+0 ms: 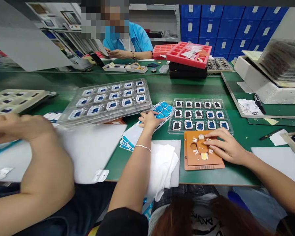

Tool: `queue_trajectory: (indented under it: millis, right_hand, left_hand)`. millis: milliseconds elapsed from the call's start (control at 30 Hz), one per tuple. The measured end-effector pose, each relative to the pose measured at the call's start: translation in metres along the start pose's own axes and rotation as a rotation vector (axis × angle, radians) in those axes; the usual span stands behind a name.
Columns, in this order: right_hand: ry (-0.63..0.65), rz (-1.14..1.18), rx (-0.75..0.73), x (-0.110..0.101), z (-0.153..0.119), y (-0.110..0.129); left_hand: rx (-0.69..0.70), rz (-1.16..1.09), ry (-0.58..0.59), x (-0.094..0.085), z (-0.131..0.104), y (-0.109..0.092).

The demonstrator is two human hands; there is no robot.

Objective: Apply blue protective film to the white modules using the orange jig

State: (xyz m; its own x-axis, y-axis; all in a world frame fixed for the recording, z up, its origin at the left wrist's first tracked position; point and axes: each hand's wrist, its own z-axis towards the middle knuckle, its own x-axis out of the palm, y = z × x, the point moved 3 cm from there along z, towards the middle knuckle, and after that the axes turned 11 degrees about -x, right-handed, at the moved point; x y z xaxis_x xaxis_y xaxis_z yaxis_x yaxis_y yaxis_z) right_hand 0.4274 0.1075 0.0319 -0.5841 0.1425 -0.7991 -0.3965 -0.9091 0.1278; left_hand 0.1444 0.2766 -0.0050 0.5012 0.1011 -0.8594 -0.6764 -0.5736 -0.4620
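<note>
My left hand (149, 120) is on a fanned stack of sheets, its bent fingers and thumb gripping a sheet of blue rounded-square stickers (165, 108). My right hand (227, 146) rests on an orange fixture plate (190, 160), fingers stretched and apart, fingertips at the recess in its middle. White tabs surround that recess, and a yellow patch lies below it. Just behind the fixture lies a clear tray (193, 118) of white-framed parts, some with black faces and some with blue. A crumpled white cloth (162, 164) lies beneath my left forearm.
A larger clear tray (105, 98) of blue-faced parts stands tilted at the left. A neighbour's arm (46, 150) reaches in at the near left. Across the bench sits a person in a blue shirt (140, 37). Red trays (189, 54) and a white foam box (263, 82) stand further back.
</note>
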Motion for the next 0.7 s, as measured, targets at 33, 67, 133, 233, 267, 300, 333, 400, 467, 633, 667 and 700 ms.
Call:
queue_trajectory:
  millis: [33,67,133,233,267,300,333,400,467,633,667,700]
  right_hand:
    - [-0.001,0.001,-0.002,0.0,0.0,0.0]
    - [-0.001,0.004,-0.005,0.0,0.0,0.0]
    - [-0.001,0.011,-0.007,0.0,0.0,0.0]
    - [0.0,0.014,-0.001,0.001,-0.001,-0.001]
    - [0.001,0.014,0.002,0.001,-0.001,-0.001]
    - [0.001,0.014,0.005,0.001,-0.001,-0.001]
    - [0.002,0.014,0.008,0.001,-0.001,-0.001]
    - [0.0,0.014,0.011,0.001,-0.001,-0.001]
    - [-0.007,0.016,0.009,0.001,-0.001,-0.001]
    - [-0.04,0.027,0.008,0.0,0.001,0.0]
    - [-0.053,0.027,0.007,-0.001,0.001,0.0]
    - [-0.069,0.025,0.006,-0.001,0.001,0.0]
  left_hand:
    - [0.001,-0.003,0.002,0.0,0.0,-0.001]
    - [0.003,-0.005,0.005,0.0,-0.001,-0.002]
    - [0.017,-0.009,0.009,0.001,-0.002,-0.003]
    - [0.076,-0.018,0.012,0.001,-0.009,-0.005]
    - [0.108,-0.023,0.013,0.0,-0.014,-0.005]
    - [0.146,-0.028,0.011,-0.001,-0.019,-0.005]
    - [0.19,-0.033,0.004,-0.002,-0.025,-0.004]
    - [0.286,-0.048,-0.02,-0.007,-0.039,-0.004]
    - [0.392,-0.073,-0.028,-0.011,-0.054,-0.004]
    - [0.898,-0.351,0.132,-0.013,-0.097,-0.011]
    - [1.079,-0.45,0.195,-0.013,-0.109,-0.012]
    - [1.253,-0.532,0.261,-0.013,-0.12,-0.012]
